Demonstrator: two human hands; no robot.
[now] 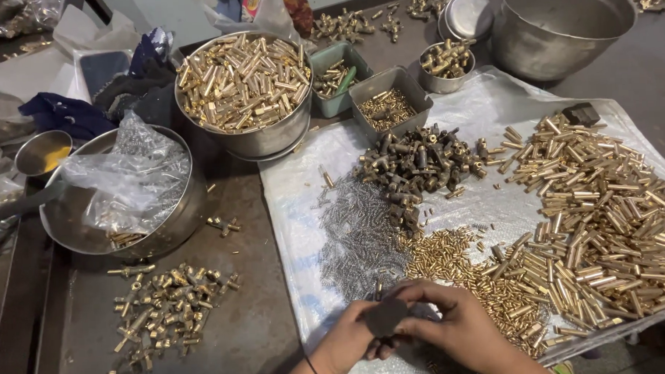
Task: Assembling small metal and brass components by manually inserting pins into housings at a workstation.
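Observation:
My left hand and my right hand meet at the bottom middle, over a white plastic sheet. Both close around a small dark flat piece held between them. Just above the hands lies a heap of small grey springs. To the right of them spreads a patch of tiny brass pins. A large pile of brass tubes fills the right side of the sheet. Dark brownish fittings are heaped at the sheet's upper middle.
A steel bowl full of brass tubes stands at upper middle, with a steel bowl holding a plastic bag to its left. Assembled brass parts lie loose at lower left. Small trays and a big empty steel pot sit behind.

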